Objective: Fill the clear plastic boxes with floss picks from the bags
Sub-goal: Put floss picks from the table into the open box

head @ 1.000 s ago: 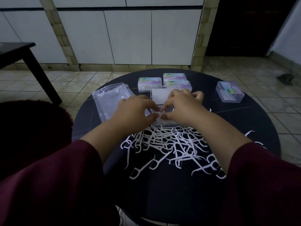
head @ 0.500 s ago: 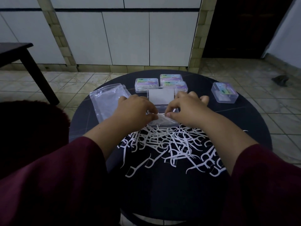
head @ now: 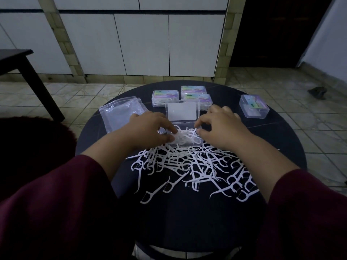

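An open clear box [head: 200,143] stands mid-table, its lid [head: 181,113] upright, with a bunch of white floss picks [head: 183,136] lying inside. My left hand [head: 150,130] grips the bunch's left end between thumb and fingers. At the box's right side, my right hand [head: 220,126] pinches a pick's end with thumb and forefinger. Many loose floss picks [head: 189,166] lie spread on the black round table [head: 187,218] in front of the box.
Three closed, filled boxes [head: 165,97] sit behind the open one, and another closed box [head: 253,106] stands at the far right. Clear plastic bags [head: 120,113] lie at the back left. A dark side table [head: 16,59] stands on the tiled floor to the left.
My hands held a bunch of picks together above the box; they have now drawn apart a little and the bunch lies inside the box.
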